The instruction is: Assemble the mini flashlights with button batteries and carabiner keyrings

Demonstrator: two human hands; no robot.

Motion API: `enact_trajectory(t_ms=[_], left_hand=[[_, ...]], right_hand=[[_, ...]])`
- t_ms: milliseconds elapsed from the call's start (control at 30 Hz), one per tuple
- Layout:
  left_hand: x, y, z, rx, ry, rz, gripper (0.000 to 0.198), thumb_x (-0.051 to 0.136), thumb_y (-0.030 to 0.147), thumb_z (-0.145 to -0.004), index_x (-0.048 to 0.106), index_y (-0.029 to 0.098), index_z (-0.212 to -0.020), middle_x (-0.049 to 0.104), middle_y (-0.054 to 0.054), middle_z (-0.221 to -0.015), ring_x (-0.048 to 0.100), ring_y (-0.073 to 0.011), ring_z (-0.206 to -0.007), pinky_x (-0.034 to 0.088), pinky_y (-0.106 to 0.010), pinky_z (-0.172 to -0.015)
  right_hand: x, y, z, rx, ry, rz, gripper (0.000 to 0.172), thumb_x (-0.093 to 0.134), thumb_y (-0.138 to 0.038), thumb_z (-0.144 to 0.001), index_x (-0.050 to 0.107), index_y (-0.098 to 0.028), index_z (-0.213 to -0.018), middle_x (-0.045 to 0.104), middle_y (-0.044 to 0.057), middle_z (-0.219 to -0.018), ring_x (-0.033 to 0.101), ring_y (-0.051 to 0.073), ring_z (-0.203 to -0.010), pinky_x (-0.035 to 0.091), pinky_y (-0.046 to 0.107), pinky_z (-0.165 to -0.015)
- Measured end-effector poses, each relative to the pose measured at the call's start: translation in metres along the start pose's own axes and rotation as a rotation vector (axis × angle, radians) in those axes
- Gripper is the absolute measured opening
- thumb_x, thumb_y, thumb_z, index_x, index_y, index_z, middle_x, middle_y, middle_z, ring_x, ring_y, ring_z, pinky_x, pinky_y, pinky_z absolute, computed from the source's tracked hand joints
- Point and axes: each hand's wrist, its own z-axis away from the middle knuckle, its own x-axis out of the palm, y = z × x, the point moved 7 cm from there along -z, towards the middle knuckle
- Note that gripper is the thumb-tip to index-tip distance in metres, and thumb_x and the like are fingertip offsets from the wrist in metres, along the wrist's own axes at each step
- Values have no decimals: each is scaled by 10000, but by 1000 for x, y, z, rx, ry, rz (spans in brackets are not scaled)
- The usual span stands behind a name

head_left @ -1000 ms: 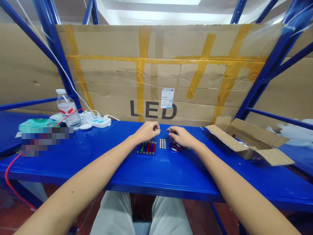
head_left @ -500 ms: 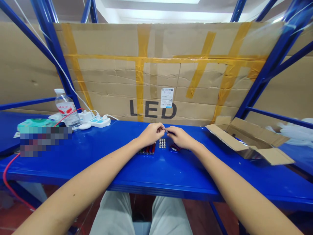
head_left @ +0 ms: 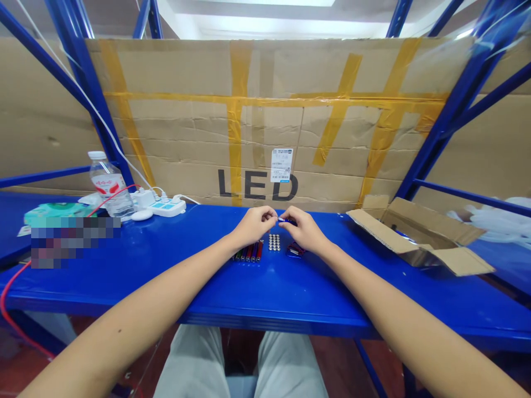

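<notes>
Above the blue tabletop, my right hand is closed in a pinch around a small blue tube, with a pale spot on its side. My left hand is pinched at the tube's left end; what its fingertips hold is too small to make out. Below the gap between my hands, button cells sit in neat rows. Several slim red and dark metallic tubes lie side by side under my left wrist, partly hidden. Blue and dark red small parts lie beneath my right hand.
An open cardboard box stands on the right of the table. At the left are a water bottle, a white power strip and a green packet. A big taped carton walls off the back.
My fingertips have shifted slightly, and more of the blue tube shows between my hands. The whole view has moved a little; the things on the table stay in place.
</notes>
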Motion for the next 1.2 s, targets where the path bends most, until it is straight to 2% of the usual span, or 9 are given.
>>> enact_trajectory(t_ms=[133, 200, 300, 467, 633, 833, 900, 967, 1200], left_hand=[[-1, 0, 1, 17, -20, -2, 150, 549, 275, -833, 627, 147, -839, 611, -2, -690, 545, -119, -619, 408, -232, -576], [-1, 2, 1, 23, -14, -13, 149, 549, 276, -834, 624, 147, -834, 614, -3, -704, 541, -118, -628, 404, -232, -580], [-1, 2, 1, 13, -19, -25, 147, 550, 274, -835, 624, 148, -833, 615, -1, -706, 532, -115, -625, 397, -233, -581], [-1, 2, 2, 22, -40, -26, 154, 541, 272, -843, 630, 147, -855, 609, 3, -699, 527, -114, -618, 397, -236, -582], [-4, 8, 3, 53, -35, -75, 170, 528, 275, -857, 639, 146, -861, 607, 5, -699, 515, -113, -621, 391, -243, -592], [-1, 14, 4, 84, -46, -153, 165, 519, 253, -861, 649, 151, -856, 635, 0, -718, 521, -115, -632, 394, -245, -612], [-2, 13, 3, 85, -23, -158, 161, 521, 246, -859, 650, 150, -857, 638, -1, -726, 525, -116, -635, 393, -245, -611], [-4, 12, 3, 81, -8, -148, 148, 528, 236, -850, 648, 151, -860, 635, 1, -725, 525, -117, -638, 390, -242, -604], [-5, 12, 2, 63, -19, -68, 142, 530, 243, -845, 638, 151, -852, 621, -2, -706, 528, -120, -634, 399, -239, -590]], right_hand=[[4, -1, 0, 9, -52, -12, 120, 542, -233, -879, 627, -187, -808, 630, 43, -791, 584, 184, -778, 442, 323, -764], [3, 1, 1, 38, -21, -47, 76, 589, -259, -844, 615, -188, -840, 630, 47, -844, 589, 187, -816, 461, 324, -774], [1, 5, 1, 76, 52, -98, 152, 661, -255, -757, 558, -193, -850, 603, 43, -888, 576, 186, -836, 489, 325, -756], [1, 8, 1, 107, 41, -156, 137, 650, -270, -766, 539, -191, -776, 609, 31, -794, 569, 174, -754, 484, 323, -715], [3, 8, 2, 192, -78, -211, 195, 578, -362, -849, 607, -174, -806, 591, 1, -645, 518, 148, -598, 425, 282, -587], [7, 5, 1, 142, -107, -128, 228, 487, -327, -889, 597, -175, -760, 632, 32, -729, 565, 174, -712, 435, 315, -702], [7, 6, 1, 136, -68, -130, 146, 574, -327, -829, 579, -181, -831, 641, 39, -818, 572, 184, -771, 444, 320, -726], [6, 6, 1, 116, -27, -122, 185, 644, -284, -753, 539, -193, -874, 620, 35, -867, 563, 185, -793, 451, 316, -723], [-4, -5, 2, 8, 52, -35, 25, 568, -192, -788, 545, -199, -791, 572, 31, -776, 520, 175, -715, 427, 310, -667]])
